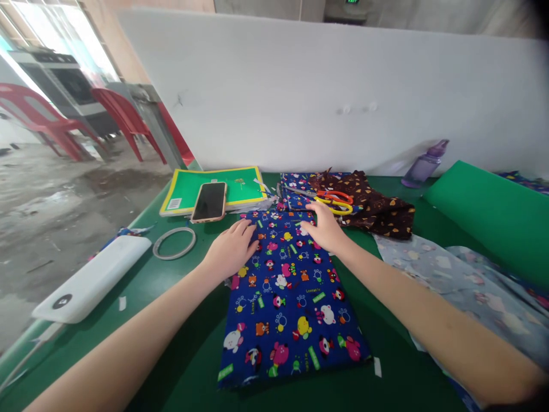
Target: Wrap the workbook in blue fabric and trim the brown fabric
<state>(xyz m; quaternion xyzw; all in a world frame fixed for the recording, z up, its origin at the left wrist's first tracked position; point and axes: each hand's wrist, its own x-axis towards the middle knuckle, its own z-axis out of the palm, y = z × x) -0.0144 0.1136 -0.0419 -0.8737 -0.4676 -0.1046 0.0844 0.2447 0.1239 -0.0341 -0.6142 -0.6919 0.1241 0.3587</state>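
A flat rectangular piece of dark blue cloth (287, 297) with cartoon animals, paw prints and lettering lies lengthwise before me; whether anything is inside it I cannot tell. My left hand (231, 246) rests on its upper left edge, fingers stretched and laid flat. At the upper right corner, my right hand (326, 229) touches the cloth with thumb and fingers apart. Just beyond that hand lie orange-handled scissors (334, 195) and yellow-handled scissors (337, 205), on more blue printed cloth (295, 197) and a brown patterned cloth (380, 214).
On the green table (193, 337) are a phone (209, 201) on a green book (244, 182), a tape roll (174, 243) and a white power bank (94, 280). To the right are pale cloth (454, 286), a green board (493, 217) and a purple bottle (424, 167). A white panel (300, 91) stands behind.
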